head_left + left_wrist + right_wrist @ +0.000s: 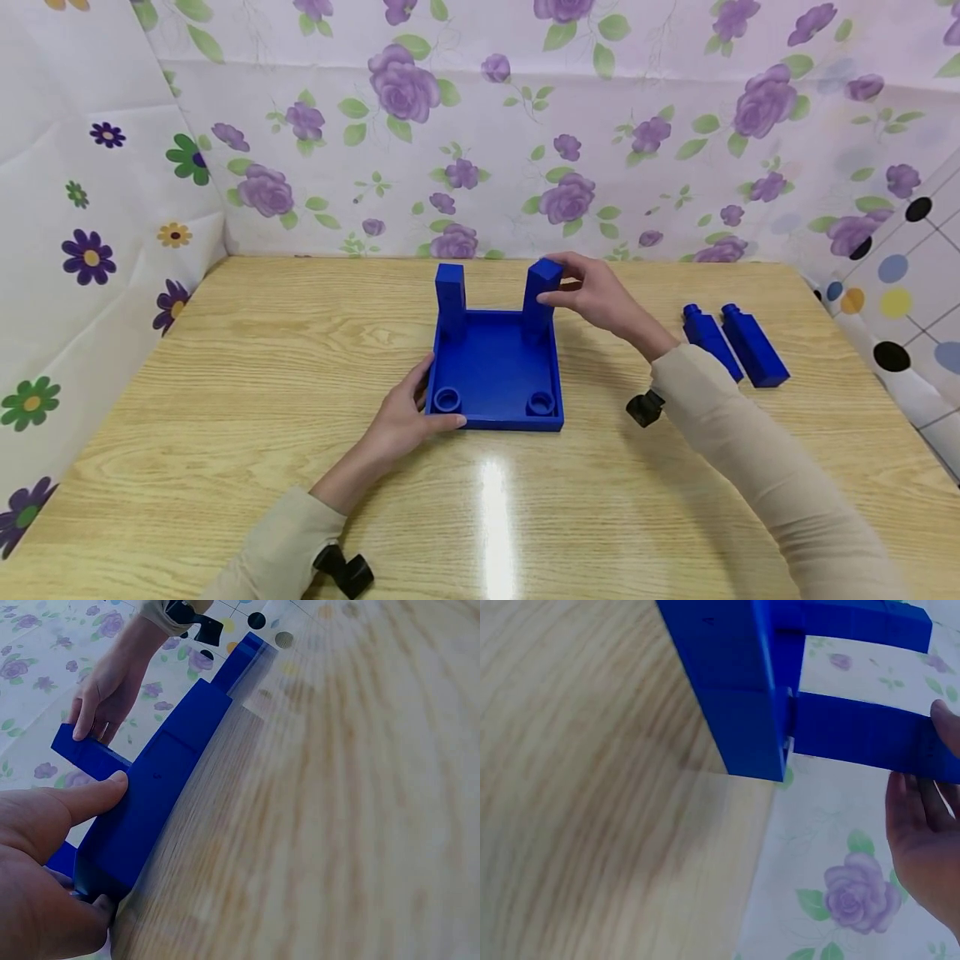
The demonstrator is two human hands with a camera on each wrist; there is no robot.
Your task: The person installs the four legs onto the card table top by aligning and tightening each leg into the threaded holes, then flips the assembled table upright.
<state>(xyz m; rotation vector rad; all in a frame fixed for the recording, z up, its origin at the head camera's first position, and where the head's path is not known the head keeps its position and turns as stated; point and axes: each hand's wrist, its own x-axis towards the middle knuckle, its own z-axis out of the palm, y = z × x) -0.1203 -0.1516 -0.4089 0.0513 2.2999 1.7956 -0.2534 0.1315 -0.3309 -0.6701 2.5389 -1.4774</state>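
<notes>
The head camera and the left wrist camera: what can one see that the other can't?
Only the head view shows the two empty round sockets at the near edge and the two loose blue legs lying on the table. Only the left wrist view shows the left thumb pressed flat on the blue tray's outer wall. Both show the right hand gripping an upright leg and the left hand steadying the tray.

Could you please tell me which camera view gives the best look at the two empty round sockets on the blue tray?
The head view: both empty sockets sit in full sight at the near corners of the blue tray, beside the left hand. The left wrist view shows only the tray's outer wall; the right wrist view shows its side, no sockets.
</notes>
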